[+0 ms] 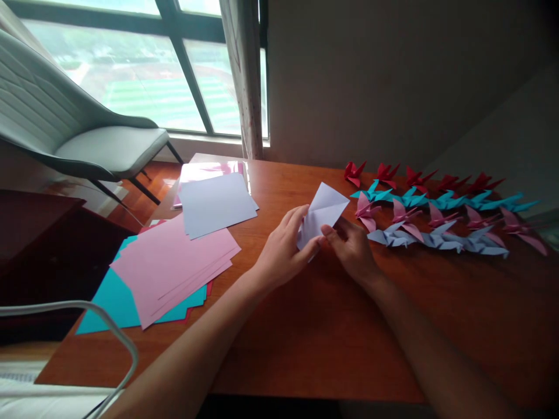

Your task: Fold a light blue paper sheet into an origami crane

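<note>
A small folded sheet of pale lavender origami paper (325,208) is held up over the table, tilted, with crease lines meeting near its middle. My left hand (286,243) grips its left and lower edge between thumb and fingers. On the lower right edge, my right hand (351,247) pinches the same paper, thumb in front and fingers behind. The paper's lower part is partly covered by both thumbs. Just right of my right hand stands a row of lavender paper cranes (437,238).
Behind those are rows of pink cranes (406,215), turquoise cranes (448,199) and red cranes (419,177). At left lie lavender sheets (218,203), pink sheets (174,267) and turquoise sheets (109,305) on the wooden table (279,343). A grey chair (113,145) stands beyond, near the window.
</note>
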`<state>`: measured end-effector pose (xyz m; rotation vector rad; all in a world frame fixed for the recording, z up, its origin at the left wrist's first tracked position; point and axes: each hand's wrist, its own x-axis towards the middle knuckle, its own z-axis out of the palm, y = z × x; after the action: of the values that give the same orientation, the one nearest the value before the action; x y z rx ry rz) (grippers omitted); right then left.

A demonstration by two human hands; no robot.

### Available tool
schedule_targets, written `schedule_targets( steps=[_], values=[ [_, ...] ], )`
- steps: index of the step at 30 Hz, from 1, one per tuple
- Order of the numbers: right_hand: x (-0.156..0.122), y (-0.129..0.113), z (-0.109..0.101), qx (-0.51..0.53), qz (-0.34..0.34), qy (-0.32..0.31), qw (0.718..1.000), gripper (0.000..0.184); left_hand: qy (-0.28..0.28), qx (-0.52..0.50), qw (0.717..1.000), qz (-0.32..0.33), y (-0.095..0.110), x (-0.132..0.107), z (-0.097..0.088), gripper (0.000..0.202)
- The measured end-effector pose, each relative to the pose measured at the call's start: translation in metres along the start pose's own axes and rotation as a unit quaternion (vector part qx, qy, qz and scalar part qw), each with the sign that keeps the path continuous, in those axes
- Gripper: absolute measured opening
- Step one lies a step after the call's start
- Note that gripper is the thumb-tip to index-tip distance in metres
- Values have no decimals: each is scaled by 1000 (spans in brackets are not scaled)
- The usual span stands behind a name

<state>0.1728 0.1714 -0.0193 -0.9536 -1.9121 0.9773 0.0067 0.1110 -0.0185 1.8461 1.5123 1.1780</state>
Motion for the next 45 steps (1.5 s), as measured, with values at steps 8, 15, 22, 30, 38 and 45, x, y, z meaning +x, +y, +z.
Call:
schedule_targets(
  steps=[8,15,22,30,38,45],
  values=[
    [3,6,-1,60,22,-39,997,32,-31,-78,996,-12,-3,3,-4,59],
    [3,5,0,26,33,-31,999,32,-47,-171,983,-52,3,6,-8,48],
    [9,13,-1,82,93,41,991,27,-15,-390,901,-188,2,13,-19,47],
    [13,15,-6,230,153,55,960,26,-54,-502,818,-274,0,16,-30,32],
    [10,9,-8,234,154,17,960,26,-43,-406,856,-316,-10,14,-31,27],
    [12,19,-6,199,115,48,972,24,-26,-387,870,-305,-23,18,-36,29]
  ],
)
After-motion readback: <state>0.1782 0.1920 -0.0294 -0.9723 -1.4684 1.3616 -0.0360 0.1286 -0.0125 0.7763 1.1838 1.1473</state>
